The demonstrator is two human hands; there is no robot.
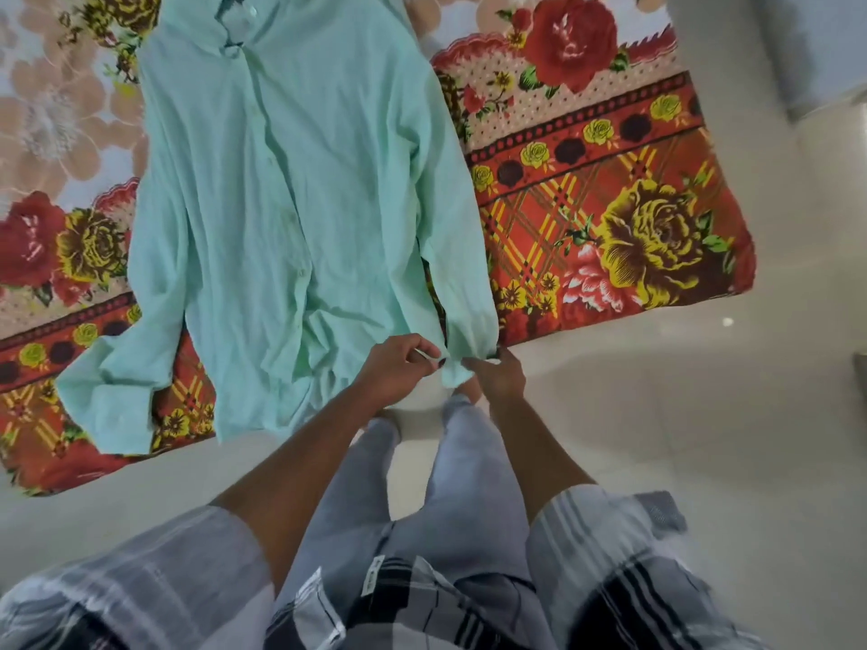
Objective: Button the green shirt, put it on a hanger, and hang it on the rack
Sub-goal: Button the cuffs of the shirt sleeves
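Observation:
The pale green shirt [291,194] lies spread flat on a floral blanket, collar at the top, its front placket closed down the middle. Its right sleeve runs down to the blanket's near edge, and both of my hands pinch the cuff [457,370] there. My left hand [399,368] grips the cuff's left side with fingers closed. On the cuff's right side my right hand [499,372] holds the fabric. The shirt's other sleeve [112,382] lies bent at the lower left. No hanger or rack is in view.
The red and yellow floral blanket [610,218] covers the floor under the shirt. Pale tiled floor [703,438] lies to the right and near me. My legs in grey trousers [450,485] stand just below the cuff.

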